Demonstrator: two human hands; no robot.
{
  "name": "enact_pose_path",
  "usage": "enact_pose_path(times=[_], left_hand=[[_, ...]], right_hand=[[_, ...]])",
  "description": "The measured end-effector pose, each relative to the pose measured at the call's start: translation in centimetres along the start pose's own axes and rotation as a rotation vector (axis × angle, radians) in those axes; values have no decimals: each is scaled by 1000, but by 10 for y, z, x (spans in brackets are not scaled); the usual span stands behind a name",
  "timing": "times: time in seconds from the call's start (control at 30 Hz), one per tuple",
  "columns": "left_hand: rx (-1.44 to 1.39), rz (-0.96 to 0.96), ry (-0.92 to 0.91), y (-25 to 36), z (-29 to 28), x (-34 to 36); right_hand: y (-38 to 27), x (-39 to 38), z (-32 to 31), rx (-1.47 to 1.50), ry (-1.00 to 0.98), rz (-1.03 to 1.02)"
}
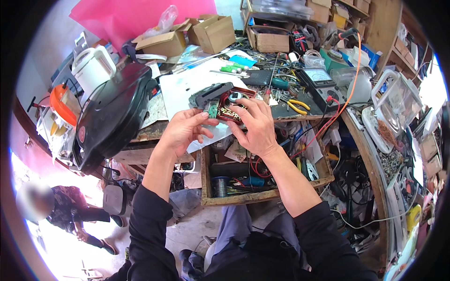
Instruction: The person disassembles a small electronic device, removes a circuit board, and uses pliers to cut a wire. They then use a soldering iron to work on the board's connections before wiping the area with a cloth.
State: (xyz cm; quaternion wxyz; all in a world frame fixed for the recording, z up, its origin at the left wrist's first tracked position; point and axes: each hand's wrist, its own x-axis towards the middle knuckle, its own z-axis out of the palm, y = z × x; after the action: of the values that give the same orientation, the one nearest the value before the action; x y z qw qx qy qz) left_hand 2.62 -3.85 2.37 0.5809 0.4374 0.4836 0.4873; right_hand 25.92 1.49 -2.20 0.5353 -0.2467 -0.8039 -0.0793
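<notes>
Thumb and forefinger of my left hand [185, 129] pinch a small green circuit board [213, 108] at the near left of an opened red-cased device [236, 92]; its other fingers are curled below. My right hand [255, 129] rests over that device, fingertips on its inner parts, thumb along its near edge. A dark casing [210, 93] lies tilted against the device's left side. Beneath are white sheets [180, 89] on the cluttered bench edge. Yellow-handled pliers [295, 107] and an analog multimeter [318, 86] lie to the right.
A large black lidded appliance [112, 112] fills the bench's left; cardboard boxes [211, 33] stand behind. An open wooden drawer [239, 196] full of tools juts out below my hands. An orange cable [357, 70] hangs at right. Another person [70, 210] is on the floor area at lower left.
</notes>
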Motion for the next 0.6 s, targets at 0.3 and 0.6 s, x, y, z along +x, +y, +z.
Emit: enact_pose_path(times=[0.3,0.6], left_hand=[[289,-4,1,11,-3,4],[461,31,-6,12,-22,11]], right_hand=[[-3,-6,5,-3,-3,41],[-7,-7,3,-4,-21,38]])
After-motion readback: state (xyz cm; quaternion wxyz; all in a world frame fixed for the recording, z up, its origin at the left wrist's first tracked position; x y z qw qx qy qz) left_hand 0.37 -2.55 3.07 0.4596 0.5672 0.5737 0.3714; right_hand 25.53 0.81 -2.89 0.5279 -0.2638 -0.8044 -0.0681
